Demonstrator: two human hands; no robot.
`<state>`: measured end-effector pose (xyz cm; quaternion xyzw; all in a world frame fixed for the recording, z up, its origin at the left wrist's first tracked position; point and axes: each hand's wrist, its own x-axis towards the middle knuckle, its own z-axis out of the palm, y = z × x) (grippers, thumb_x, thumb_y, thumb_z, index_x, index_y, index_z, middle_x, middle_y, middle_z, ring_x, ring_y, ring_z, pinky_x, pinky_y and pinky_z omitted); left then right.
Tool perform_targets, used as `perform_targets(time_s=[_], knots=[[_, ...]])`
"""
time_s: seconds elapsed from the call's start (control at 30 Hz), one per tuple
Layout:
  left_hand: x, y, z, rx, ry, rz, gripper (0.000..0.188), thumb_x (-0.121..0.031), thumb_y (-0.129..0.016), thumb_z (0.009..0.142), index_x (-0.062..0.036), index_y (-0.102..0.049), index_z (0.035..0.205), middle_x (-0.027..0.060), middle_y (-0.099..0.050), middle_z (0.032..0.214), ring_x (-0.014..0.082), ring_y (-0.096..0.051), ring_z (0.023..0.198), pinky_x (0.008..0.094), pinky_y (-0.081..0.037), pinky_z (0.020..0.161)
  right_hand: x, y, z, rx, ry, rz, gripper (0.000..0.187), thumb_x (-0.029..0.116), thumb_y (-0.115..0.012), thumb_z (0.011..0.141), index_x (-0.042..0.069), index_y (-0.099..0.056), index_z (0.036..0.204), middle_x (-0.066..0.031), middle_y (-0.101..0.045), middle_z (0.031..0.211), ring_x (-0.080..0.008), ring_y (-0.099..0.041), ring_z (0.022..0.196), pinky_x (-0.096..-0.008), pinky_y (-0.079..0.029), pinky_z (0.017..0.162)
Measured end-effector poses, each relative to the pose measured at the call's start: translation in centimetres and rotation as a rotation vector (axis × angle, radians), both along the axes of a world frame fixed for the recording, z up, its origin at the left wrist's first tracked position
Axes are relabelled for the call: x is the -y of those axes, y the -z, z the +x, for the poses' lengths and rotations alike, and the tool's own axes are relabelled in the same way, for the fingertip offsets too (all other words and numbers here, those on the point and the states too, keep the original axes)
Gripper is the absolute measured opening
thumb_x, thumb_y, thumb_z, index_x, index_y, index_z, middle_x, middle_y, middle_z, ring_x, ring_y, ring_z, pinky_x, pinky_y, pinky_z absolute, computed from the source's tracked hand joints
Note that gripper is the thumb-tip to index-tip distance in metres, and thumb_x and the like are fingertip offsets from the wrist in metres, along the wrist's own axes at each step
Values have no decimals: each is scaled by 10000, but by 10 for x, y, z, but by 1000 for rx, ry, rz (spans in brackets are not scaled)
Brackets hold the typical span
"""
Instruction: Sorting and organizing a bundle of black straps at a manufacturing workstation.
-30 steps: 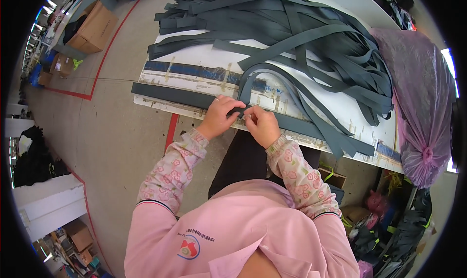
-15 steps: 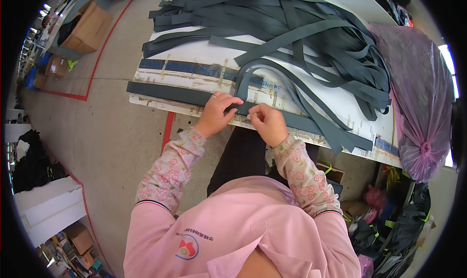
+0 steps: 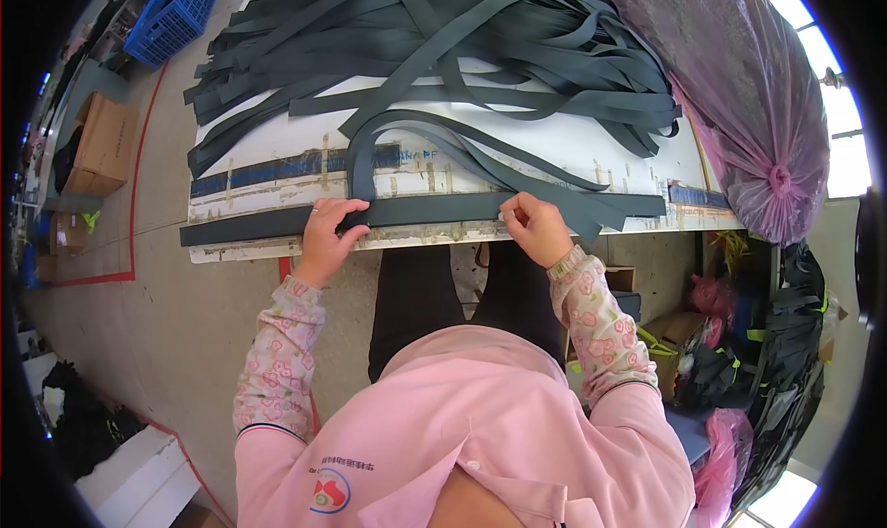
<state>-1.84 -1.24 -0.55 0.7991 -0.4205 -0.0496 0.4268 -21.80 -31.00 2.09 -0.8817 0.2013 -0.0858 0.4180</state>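
Note:
A long dark grey webbing strip (image 3: 434, 211) lies flat along the near edge of the white table. My left hand (image 3: 327, 239) rests on it, thumb and fingers apart, with the fingertips pressing where a curved strip (image 3: 362, 163) comes down to it. Further right, my right hand (image 3: 539, 230) is closed in a pinch at the strip's near edge. A small whitish piece (image 3: 503, 216) shows at its fingertips, too small to name. Beyond both hands, more strips arc to the right, their cut ends (image 3: 591, 221) hanging near the table's edge.
A large heap of grey strips (image 3: 407, 43) covers the far part of the table (image 3: 263, 133). At its right stands a tied pink plastic bag (image 3: 758, 112). A blue crate (image 3: 173, 15) and a cardboard box (image 3: 103, 145) are on the left. Dark straps (image 3: 790, 329) hang at the lower right.
My hands have moved apart: the right has slid rightward along the strip, while the left stays by the curved strip's foot. The whole view has shifted.

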Motion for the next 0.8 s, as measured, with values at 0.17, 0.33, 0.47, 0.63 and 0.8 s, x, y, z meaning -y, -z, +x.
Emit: perform_targets(time_s=[0.17,0.33,0.47,0.63,0.8], knots=[[1,-1,-1,14,-1,6,347,-105,-793,722,-92,-703,1057,68,-666,971,274,-574,925,357,-463,836,-2,7,0,44,1,-60,84,81,-652,859,8,-658,900,-101,-609,638,-179,-587,559,-310,-475,566],[2,1,1,26,2,8,334,-101,-790,728,-90,-705,1051,66,-670,974,270,-575,928,355,-462,840,-6,12,0,93,2,-195,78,65,-646,835,2,-659,880,-144,-625,654,-260,-631,590,-355,-496,586],[1,-1,1,15,-3,-4,316,-92,-784,737,-88,-706,1043,67,-676,977,272,-579,928,359,-466,832,0,4,0,11,-101,-149,87,64,-648,845,3,-663,906,-116,-628,653,-208,-621,583,-326,-493,584],[3,2,4,35,18,-18,295,-91,-781,748,-82,-705,1033,72,-679,979,282,-582,928,363,-466,827,-17,-26,8,90,83,139,103,79,-635,857,30,-672,940,-117,-643,670,-213,-641,598,-320,-511,595],[0,-3,0,50,31,11,326,-91,-799,721,-75,-699,1031,88,-668,972,290,-583,927,376,-461,846,-75,-4,35,-157,-412,416,306,130,-634,809,-10,-656,1080,-156,-682,762,-273,-675,717,-390,-520,678]])
